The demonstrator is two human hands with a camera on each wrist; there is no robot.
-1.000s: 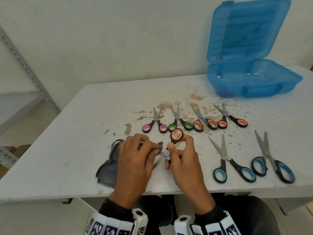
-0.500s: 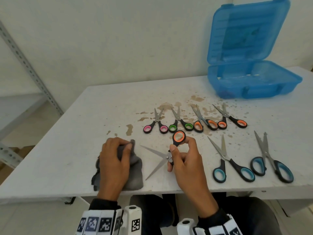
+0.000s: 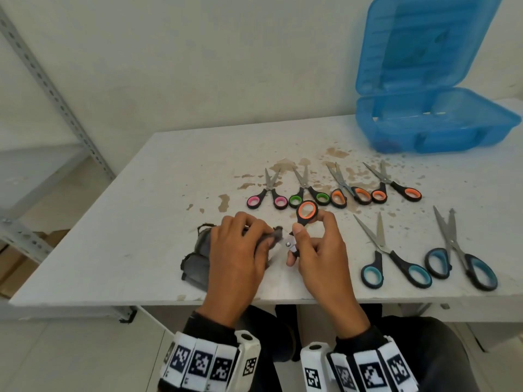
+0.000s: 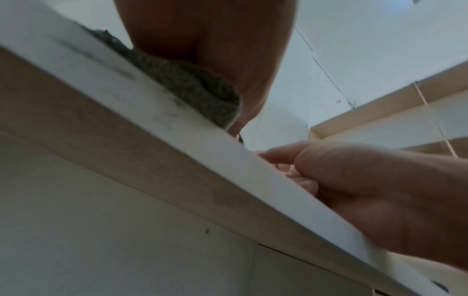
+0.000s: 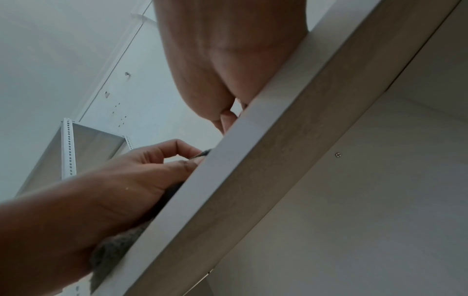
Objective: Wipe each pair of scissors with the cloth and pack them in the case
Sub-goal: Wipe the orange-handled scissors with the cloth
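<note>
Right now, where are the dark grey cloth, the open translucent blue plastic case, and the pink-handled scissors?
dark grey cloth [image 3: 195, 267]: head view, flat part left of the left hand.
open translucent blue plastic case [image 3: 396, 137]: head view, front wall of base.
pink-handled scissors [image 3: 254, 201]: head view, left finger ring.

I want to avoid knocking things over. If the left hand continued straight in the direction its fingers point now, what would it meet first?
Probably the right hand holding the orange-handled scissors, directly beside the left hand gripping the grey cloth; their heights are unclear.
</note>
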